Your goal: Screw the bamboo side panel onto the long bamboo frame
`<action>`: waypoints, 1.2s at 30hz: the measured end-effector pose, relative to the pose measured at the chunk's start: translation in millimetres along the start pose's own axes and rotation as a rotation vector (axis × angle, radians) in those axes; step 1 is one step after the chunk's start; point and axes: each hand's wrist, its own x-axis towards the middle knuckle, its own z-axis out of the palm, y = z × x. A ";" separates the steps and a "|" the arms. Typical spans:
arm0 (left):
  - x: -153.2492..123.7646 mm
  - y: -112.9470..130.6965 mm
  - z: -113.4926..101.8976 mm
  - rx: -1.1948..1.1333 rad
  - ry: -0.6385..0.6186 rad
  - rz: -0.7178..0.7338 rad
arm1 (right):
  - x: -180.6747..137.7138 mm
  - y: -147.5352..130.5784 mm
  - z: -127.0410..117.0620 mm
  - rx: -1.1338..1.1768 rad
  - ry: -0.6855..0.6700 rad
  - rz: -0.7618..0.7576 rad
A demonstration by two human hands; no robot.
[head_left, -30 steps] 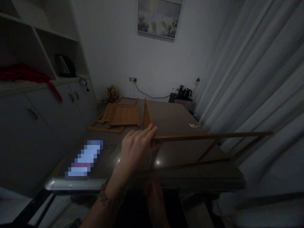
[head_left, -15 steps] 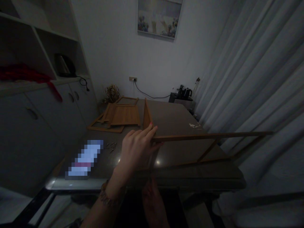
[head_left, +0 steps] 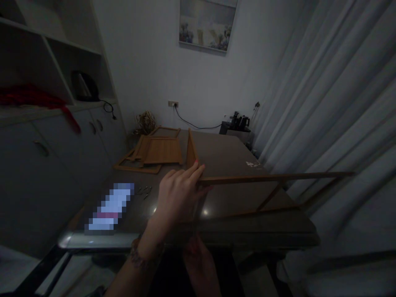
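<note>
My left hand [head_left: 177, 192] is wrapped around the corner where a wooden panel [head_left: 191, 149] meets a long wooden ladder-like frame [head_left: 244, 179]. Both pieces stand on edge, the panel pointing away from me and the frame running out to the right past the table's side. Low at the table's near edge, in shadow, is my right hand [head_left: 201, 262]. Its fingers are curled together close to the bottom of that corner; whatever they hold is too dark to make out. Several small screws or metal fittings [head_left: 145, 192] lie left of my left hand.
Flat wooden panels [head_left: 162, 149] and frames are piled on the table [head_left: 219, 148] at the back left. A phone with a blurred, lit screen [head_left: 109, 208] lies at the near left. Small white scraps [head_left: 253, 164] are on the right. Curtains [head_left: 340, 103] hang beyond the frame's far end.
My right hand has shifted very slightly to the left beneath the corner. The left hand keeps its grip, and the wooden pieces hold their position.
</note>
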 end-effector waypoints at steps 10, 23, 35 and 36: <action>-0.4 0.7 -0.9 -0.004 0.009 0.011 | 4.2 20.2 -8.4 -0.254 0.075 -0.249; -0.3 1.6 -0.4 -0.012 -0.001 0.005 | 9.9 -12.7 -36.4 -1.363 -0.008 -0.826; -1.3 0.6 -0.9 -0.010 0.003 0.004 | 7.1 -14.8 -38.3 -1.382 -0.002 -0.882; -1.5 0.3 -0.4 -0.011 0.005 0.004 | 6.9 -14.8 -37.4 -1.381 0.003 -0.893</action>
